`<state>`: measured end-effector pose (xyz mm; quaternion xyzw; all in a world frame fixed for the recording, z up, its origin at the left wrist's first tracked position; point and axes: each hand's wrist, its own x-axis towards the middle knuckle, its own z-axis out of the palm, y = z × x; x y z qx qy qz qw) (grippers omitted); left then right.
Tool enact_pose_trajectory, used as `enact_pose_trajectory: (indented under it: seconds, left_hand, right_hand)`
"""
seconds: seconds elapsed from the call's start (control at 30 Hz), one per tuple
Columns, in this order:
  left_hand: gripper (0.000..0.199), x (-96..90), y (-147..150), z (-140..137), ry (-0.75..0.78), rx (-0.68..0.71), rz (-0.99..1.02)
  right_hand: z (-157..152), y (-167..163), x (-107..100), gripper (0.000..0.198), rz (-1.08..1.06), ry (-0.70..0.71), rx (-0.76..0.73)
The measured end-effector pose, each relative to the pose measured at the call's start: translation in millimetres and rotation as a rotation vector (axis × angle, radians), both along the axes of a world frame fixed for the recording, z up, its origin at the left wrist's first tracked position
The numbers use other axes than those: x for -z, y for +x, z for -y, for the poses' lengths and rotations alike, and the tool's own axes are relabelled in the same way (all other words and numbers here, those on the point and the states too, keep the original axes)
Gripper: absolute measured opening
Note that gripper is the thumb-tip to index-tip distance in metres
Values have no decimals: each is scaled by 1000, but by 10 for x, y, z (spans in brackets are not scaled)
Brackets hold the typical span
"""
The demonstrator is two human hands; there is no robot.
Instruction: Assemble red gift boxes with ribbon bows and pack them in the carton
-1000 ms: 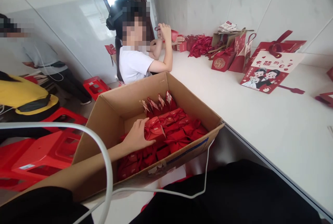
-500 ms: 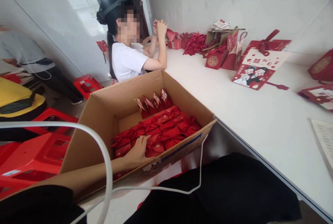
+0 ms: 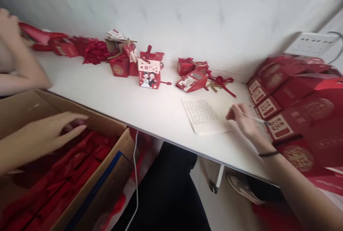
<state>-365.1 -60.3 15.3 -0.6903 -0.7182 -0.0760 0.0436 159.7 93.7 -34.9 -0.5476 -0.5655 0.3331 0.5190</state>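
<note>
In the head view, the left hand (image 3: 57, 132) has lifted off the red boxes (image 3: 66, 181) packed in the carton (image 3: 103, 121) and hangs blurred above them, fingers parted from thumb, where half a second ago it rested on them. The view has swung rightward, bringing in the right hand (image 3: 242, 119), its fingers pinching a white pen (image 3: 256, 118) by the written sheet (image 3: 202, 114) on the worktop (image 3: 155, 114), beside stacked gift boxes (image 3: 298, 113).

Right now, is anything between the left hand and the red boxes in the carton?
Nothing visible. The left hand appears over the red boxes, with no flap or other item between; the carton's wall stands beyond it, not in between.
</note>
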Motion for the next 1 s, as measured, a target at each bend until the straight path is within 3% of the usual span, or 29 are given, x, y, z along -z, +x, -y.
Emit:
enact_pose_trajectory:
  seconds: [0.1, 0.17, 0.23, 0.3, 0.4, 0.53, 0.7, 1.0]
  left_hand:
    - [59, -382, 996, -890, 138, 456, 3]
    - [48, -403, 1764, -1393, 206, 565, 149]
    - [29, -240, 2467, -1805, 134, 600, 400]
    - [20, 24, 3031, -2103, 21, 652, 496]
    - [20, 397, 3538, -2332, -40, 676, 505]
    - [31, 618, 3627, -2388, -119, 714, 437]
    - [50, 576, 3506, -2335, -181, 730, 277]
    - [68, 560, 3595, -2207, -181, 605, 231]
  right_hand:
    - [-202, -163, 142, 44, -86, 5, 16]
    - [-232, -246, 217, 47, -126, -2, -1]
    - [-215, -275, 248, 47, -160, 0, -27]
    - [-180, -255, 237, 47, -188, 3, -48]
    - [-122, -182, 191, 43, -188, -17, -62]
    - [-66, -103, 170, 35, -138, -49, -68]
    - [-54, -89, 197, 33, 61, -18, -81]
    - [24, -103, 177, 32, 231, -2, -61]
